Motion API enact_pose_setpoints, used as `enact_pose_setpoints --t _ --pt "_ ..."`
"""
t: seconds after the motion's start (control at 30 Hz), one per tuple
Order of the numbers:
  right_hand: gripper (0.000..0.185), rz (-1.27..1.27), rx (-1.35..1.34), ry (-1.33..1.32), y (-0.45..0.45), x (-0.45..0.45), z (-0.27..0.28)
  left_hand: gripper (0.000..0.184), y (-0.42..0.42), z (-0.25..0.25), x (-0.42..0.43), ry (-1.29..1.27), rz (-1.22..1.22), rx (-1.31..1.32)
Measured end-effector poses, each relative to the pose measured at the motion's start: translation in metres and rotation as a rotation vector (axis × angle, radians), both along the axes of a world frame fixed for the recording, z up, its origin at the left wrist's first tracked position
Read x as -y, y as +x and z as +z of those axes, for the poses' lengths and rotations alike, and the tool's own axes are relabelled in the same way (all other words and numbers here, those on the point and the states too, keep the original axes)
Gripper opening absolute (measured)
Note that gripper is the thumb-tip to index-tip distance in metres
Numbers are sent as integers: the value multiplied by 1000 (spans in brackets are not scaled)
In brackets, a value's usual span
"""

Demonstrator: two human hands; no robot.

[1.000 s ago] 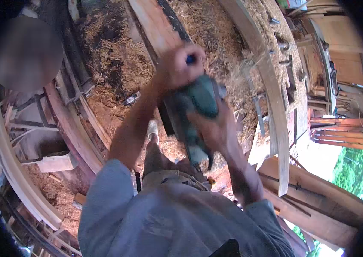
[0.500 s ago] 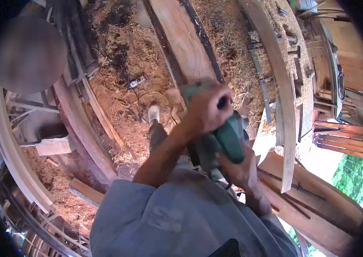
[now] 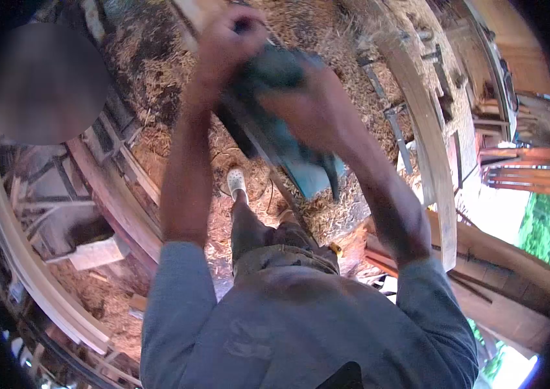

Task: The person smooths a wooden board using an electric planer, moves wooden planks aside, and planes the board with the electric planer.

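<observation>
A green electric planer (image 3: 275, 71), smeared by motion, lies along a wooden board (image 3: 200, 10) whose far end shows at the top of the view. My left hand (image 3: 229, 39) is closed around the front of the planer. Behind it, my right hand (image 3: 310, 107) wraps around the rear handle. The planer's body and both forearms cover most of the board. Contact between the planer's sole and the wood is hidden.
Wood shavings (image 3: 152, 78) cover the ground. A long beam (image 3: 427, 139) runs down the right, beside metal clamp-like bars (image 3: 398, 133). Long timbers (image 3: 119, 188) lie to the left, with stacked planks (image 3: 514, 259) at lower right. My foot in a white clog (image 3: 237, 183) is below the planer.
Both hands and the planer have moved forward and left along the board, away from my body. My arms are now stretched out, and my legs show below.
</observation>
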State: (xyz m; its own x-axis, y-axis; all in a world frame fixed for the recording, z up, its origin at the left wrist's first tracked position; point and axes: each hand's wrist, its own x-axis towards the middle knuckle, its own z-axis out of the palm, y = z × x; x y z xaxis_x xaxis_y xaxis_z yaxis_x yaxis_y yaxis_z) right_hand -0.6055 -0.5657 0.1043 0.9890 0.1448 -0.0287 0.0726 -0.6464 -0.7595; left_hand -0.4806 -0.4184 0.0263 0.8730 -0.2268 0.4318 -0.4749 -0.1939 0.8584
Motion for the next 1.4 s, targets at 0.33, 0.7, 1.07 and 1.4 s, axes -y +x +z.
enact_pose_setpoints --t 0.33,0.7,1.07,1.4 --pt "9 475 435 -530 111 -22 -14 28 83 15 -43 292 162 24" --pt "40 -232 -539 -43 -212 100 59 14 -227 23 119 -66 72 -65" --pt "38 -115 -335 -23 -81 86 51 13 -99 12 92 -110 87 -192" --pt "25 71 -197 70 102 39 24 23 102 20 31 -13 52 -198"
